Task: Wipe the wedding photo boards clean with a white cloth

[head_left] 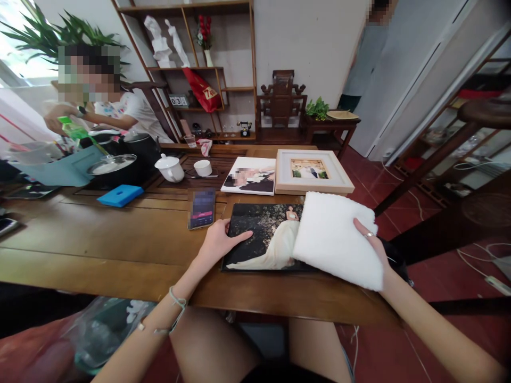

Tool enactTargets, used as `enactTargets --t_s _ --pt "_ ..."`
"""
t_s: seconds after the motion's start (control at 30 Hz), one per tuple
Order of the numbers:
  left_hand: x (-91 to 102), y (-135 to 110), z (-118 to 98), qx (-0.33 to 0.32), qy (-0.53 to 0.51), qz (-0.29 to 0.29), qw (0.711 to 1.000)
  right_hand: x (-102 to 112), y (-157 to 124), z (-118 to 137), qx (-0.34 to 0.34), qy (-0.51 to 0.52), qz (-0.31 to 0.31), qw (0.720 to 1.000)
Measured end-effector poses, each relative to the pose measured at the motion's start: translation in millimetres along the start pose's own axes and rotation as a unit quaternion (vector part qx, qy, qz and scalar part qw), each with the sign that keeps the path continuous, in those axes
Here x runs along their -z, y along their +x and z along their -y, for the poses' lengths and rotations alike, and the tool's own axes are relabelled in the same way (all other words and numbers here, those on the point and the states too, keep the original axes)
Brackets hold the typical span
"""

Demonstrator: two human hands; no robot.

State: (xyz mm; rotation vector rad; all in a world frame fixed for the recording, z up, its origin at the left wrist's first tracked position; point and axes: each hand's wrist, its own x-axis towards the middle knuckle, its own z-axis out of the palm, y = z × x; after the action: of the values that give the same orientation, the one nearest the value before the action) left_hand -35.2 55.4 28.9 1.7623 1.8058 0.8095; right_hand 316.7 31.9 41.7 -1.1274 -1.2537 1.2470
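A dark photo print [263, 236] showing a figure in a white dress lies flat near the front edge of the wooden table [120, 234]. My left hand [221, 239] rests on its left edge, fingers stretched flat. My right hand [373, 242] grips the right side of a folded white cloth [337, 239], which lies over the print's right part.
Behind the print lie a canvas photo [249, 175] and a white framed photo [313, 171]. A phone [201, 208] stands propped left of the print. A teapot [170, 167], cup [203, 167] and blue block [120, 195] sit further left. A seated person [115, 109] works at far left.
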Motion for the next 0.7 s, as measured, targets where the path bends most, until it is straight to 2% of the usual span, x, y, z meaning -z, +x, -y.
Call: enactTargets --t_s 0.1,0.2,0.27,0.4,0.5,0.6,0.7 --pt "0.3 -1.3 -3.4 -0.033 0.072 -0.028 0.996 -3.8 18.1 -6.8 0.007 0.011 -0.001 1.000" --pt "-1.4 -4.4 -5.8 -0.032 0.080 -0.043 0.995 -3.9 23.7 -16.6 0.001 0.040 -0.027 0.999" --pt "-3.8 -6.5 -5.6 -0.025 0.085 -0.055 0.995 -3.1 21.3 -22.8 0.001 0.046 -0.023 0.999" --pt "-12.8 -10.1 -1.6 -0.032 0.065 -0.086 0.994 -2.3 15.2 -28.7 0.005 0.038 -0.002 0.999" --pt "-19.2 -12.8 1.4 -0.088 0.025 -0.109 0.990 -2.4 14.5 -27.0 -0.030 0.059 -0.025 0.997" --pt "-19.1 -15.9 2.7 -0.158 0.009 -0.092 0.983 -3.0 14.9 -23.8 -0.072 0.087 -0.066 0.991" --pt "-14.1 -19.8 5.1 -0.203 0.009 -0.038 0.978 -5.5 14.9 -22.4 -0.081 0.104 -0.087 0.987"
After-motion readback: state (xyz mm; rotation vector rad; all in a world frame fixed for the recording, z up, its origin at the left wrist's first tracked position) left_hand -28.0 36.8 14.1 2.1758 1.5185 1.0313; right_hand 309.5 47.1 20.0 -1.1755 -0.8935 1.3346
